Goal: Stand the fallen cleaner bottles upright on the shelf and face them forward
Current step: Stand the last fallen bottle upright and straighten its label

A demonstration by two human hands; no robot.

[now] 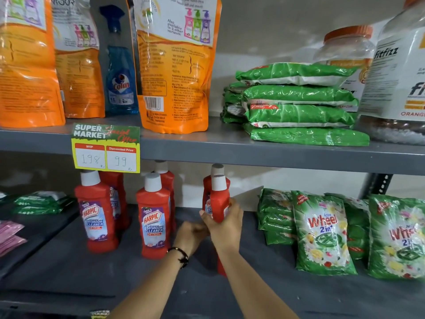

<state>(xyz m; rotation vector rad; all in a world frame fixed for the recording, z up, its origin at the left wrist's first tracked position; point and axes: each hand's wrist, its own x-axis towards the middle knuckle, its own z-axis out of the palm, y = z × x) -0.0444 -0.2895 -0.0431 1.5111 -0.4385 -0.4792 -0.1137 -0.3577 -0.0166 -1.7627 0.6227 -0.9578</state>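
Note:
Several red Harpic cleaner bottles with white caps stand upright in pairs on the lower grey shelf. The left front bottle and the middle front bottle show their labels forward. My right hand is wrapped around the right front bottle, which stands upright with its label turned away to the left. Another bottle stands right behind it. My left hand, with a black bracelet at the wrist, is curled against the lower left side of that bottle; its fingers are hidden.
Green Wheel detergent bags lean at the right of the lower shelf. Green packets and pink sachets lie at the left. A yellow price tag hangs from the upper shelf's edge, just above the bottle caps.

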